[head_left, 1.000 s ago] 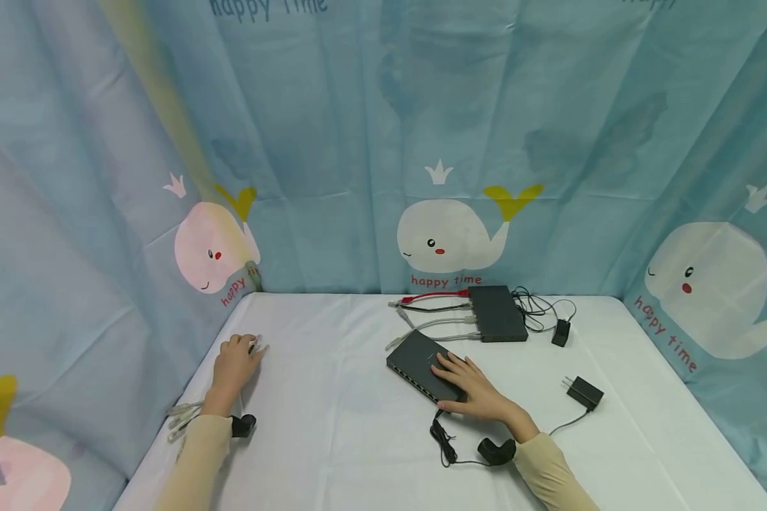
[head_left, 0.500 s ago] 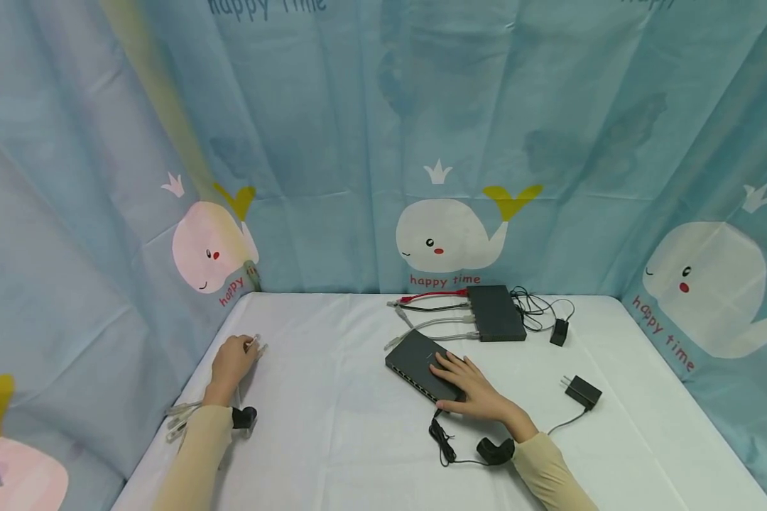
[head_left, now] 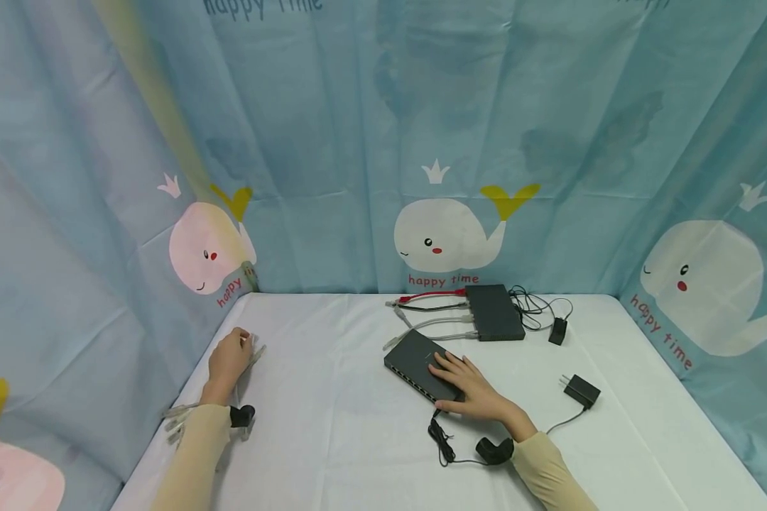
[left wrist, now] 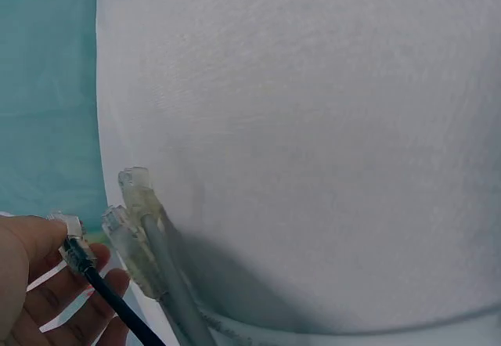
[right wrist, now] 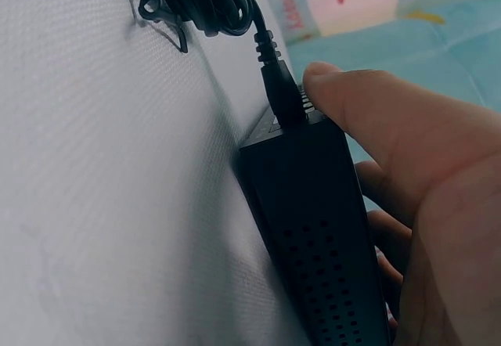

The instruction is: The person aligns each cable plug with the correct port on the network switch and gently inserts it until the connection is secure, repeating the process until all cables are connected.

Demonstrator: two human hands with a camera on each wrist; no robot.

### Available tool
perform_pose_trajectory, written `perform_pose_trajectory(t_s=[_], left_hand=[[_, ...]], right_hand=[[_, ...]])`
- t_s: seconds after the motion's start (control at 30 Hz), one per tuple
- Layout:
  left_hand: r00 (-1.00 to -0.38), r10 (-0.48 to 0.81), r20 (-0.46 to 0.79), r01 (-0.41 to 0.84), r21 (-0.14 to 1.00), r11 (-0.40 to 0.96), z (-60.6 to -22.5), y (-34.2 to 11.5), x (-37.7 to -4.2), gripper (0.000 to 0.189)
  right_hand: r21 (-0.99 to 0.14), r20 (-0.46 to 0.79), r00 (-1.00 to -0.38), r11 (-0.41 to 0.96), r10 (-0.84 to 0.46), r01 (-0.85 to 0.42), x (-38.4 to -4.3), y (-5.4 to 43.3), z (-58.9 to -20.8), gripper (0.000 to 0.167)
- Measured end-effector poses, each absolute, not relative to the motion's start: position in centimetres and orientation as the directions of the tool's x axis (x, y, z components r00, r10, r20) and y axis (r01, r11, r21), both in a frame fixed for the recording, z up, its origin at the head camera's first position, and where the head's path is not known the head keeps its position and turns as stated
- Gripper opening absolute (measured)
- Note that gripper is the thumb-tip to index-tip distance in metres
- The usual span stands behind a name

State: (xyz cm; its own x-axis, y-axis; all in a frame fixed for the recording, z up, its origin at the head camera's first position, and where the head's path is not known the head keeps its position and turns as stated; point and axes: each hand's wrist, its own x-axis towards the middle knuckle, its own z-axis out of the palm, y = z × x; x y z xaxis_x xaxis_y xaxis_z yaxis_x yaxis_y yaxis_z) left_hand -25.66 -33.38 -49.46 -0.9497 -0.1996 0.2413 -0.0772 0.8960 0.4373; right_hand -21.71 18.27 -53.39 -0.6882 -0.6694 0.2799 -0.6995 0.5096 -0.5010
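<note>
Left wrist: dark cable (seemingly clear-tipped).

Soft shadows, dim wrist views

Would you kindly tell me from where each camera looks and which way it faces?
Head: worn on the head, facing forward and down over the table; left hand, right hand and sleeves show.
Left wrist: worn there, facing the dark cable in the left hand; part of that hand shows.
Right wrist: worn there, facing the vented side of the black box; part of the right hand shows.
Shared: head and right wrist show that box.
</note>
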Motion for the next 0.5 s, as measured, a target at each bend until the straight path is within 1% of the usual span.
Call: perform_pose_trajectory(t_s=[0.23,0.5], left_hand=[[-0.949,-0.197,0.245,-0.059,0.477,0.877,-48.4,-32.7,-26.0,0.021],[-0.919,-0.180,0.351,0.020,0.498,0.867,-47.5,-31.6,-26.4,0.022]], right_hand=[[-0.496,0.300,-0.680,0.499,-0.669,-0.711,-21.8,18.3,-53.4,0.068],[-0.489,0.305,-0.677,0.500,-0.670,-0.715,-21.7,18.3,-53.4,0.067]])
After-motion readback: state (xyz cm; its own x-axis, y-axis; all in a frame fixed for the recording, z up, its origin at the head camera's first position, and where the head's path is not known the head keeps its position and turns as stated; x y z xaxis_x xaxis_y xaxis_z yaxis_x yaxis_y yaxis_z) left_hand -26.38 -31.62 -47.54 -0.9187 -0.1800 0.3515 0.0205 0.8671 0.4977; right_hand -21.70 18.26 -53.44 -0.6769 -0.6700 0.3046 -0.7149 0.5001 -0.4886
